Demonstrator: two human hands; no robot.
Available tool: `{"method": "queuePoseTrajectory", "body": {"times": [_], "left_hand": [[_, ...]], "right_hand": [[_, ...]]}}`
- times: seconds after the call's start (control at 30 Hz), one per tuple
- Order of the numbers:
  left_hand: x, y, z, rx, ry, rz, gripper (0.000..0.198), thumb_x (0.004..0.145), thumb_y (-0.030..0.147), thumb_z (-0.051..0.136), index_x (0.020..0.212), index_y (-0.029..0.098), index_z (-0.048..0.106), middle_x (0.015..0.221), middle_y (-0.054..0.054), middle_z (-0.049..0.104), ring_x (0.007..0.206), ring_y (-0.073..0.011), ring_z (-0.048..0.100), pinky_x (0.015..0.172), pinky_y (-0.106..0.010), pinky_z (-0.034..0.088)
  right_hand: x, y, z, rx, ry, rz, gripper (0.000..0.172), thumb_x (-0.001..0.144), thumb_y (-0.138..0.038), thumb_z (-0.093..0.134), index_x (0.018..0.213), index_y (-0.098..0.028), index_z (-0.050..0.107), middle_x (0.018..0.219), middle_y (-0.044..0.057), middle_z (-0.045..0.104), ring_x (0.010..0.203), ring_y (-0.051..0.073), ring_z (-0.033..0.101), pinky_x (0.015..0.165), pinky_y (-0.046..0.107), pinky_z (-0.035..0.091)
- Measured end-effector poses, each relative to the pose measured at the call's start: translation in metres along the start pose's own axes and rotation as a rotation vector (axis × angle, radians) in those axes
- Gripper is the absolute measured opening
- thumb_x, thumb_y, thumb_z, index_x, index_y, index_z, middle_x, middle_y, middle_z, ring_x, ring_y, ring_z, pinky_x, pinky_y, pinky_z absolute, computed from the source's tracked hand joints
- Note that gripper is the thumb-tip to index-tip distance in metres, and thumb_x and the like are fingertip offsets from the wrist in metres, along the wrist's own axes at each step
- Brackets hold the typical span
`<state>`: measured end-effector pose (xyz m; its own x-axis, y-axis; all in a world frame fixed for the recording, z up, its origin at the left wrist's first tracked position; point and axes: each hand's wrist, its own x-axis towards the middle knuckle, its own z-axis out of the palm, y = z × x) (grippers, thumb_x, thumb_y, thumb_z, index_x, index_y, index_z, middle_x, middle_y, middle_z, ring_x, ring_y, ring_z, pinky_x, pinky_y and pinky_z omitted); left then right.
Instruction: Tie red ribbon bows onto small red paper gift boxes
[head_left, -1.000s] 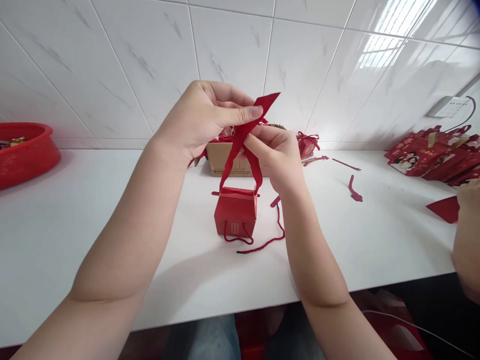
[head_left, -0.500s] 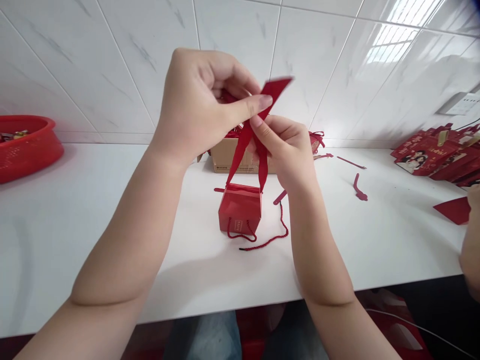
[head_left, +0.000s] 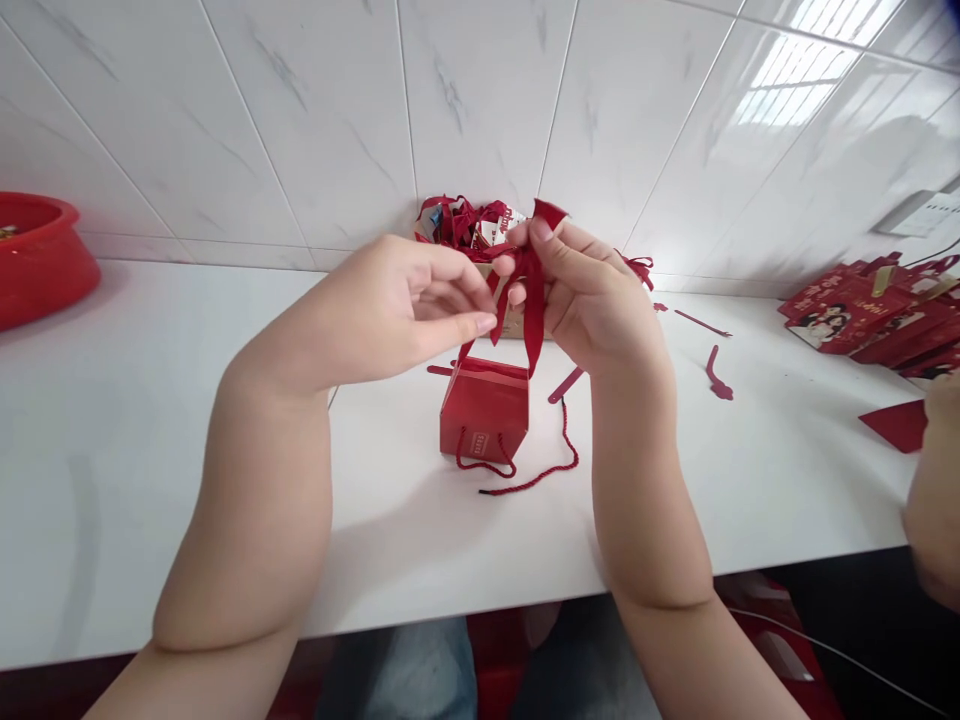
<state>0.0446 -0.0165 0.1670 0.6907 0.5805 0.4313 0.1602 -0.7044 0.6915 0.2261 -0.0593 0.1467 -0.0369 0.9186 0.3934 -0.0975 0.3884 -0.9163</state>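
A small red gift box (head_left: 484,405) with a printed label and a twisted cord handle stands on the white table. From its top rises a dark red ribbon (head_left: 533,320), looped and crossed above the box. My right hand (head_left: 589,285) pinches the upper part of the ribbon between thumb and fingers, its end sticking up past the thumb. Close by on the left is my left hand (head_left: 409,310), thumb and index slightly apart beside a hanging ribbon tail. Whether those fingertips touch the tail is unclear.
Behind my hands a cardboard box (head_left: 514,322) holds red ribbons and packets. A loose red cord (head_left: 551,470) and plum-coloured strips (head_left: 718,375) lie on the table. Red gift bags (head_left: 844,310) stack at right, near another person's arm (head_left: 934,500). A red basket (head_left: 52,275) stands left.
My left hand has let go of the upper ribbon end and moved down and left. My right hand has shifted up slightly, now gripping the crossed ribbon, which is looped over.
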Motion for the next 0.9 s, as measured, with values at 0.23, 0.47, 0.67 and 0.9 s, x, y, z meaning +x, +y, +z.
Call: {"method": "queuePoseTrajectory", "body": {"times": [0.23,0.47,0.67,0.9], "left_hand": [[0.015,-0.017,0.003,0.020,0.233,-0.192,0.031,0.090,0.042,0.053,0.077,0.019,0.069,0.079,-0.004,0.069,0.079,-0.0194,0.066,0.078,-0.037,0.054],[0.029,-0.024,0.025,-0.351,0.083,-0.138,0.034,0.091,0.044,0.048,0.076,0.021,0.067,0.078,-0.002,0.071,0.080,-0.0171,0.069,0.071,-0.027,0.057],[0.032,-0.024,0.036,-0.476,0.282,-0.114,0.021,0.086,0.034,0.057,0.070,0.022,0.065,0.075,0.002,0.070,0.080,-0.0139,0.068,0.072,-0.027,0.056],[0.031,-0.024,0.033,-0.519,0.208,-0.132,0.021,0.084,0.039,0.060,0.071,0.024,0.067,0.079,0.002,0.073,0.086,-0.0152,0.068,0.074,-0.027,0.053]], "right_hand": [[-0.006,-0.003,0.000,-0.573,0.251,-0.269,0.015,0.089,-0.032,0.058,0.080,-0.023,0.065,0.097,0.002,0.065,0.108,0.019,0.060,0.099,0.037,0.049],[-0.007,-0.001,0.005,-0.471,0.064,-0.334,0.019,0.093,-0.037,0.051,0.086,-0.025,0.065,0.113,0.000,0.065,0.130,0.021,0.048,0.110,0.041,0.041],[-0.010,-0.005,0.006,-0.420,0.007,-0.277,0.022,0.088,-0.043,0.057,0.082,-0.025,0.067,0.111,0.001,0.066,0.137,0.023,0.041,0.110,0.045,0.040],[-0.014,-0.010,0.003,-0.416,-0.030,-0.204,0.020,0.088,-0.038,0.058,0.077,-0.024,0.068,0.103,0.002,0.069,0.134,0.025,0.044,0.105,0.044,0.044]]}}
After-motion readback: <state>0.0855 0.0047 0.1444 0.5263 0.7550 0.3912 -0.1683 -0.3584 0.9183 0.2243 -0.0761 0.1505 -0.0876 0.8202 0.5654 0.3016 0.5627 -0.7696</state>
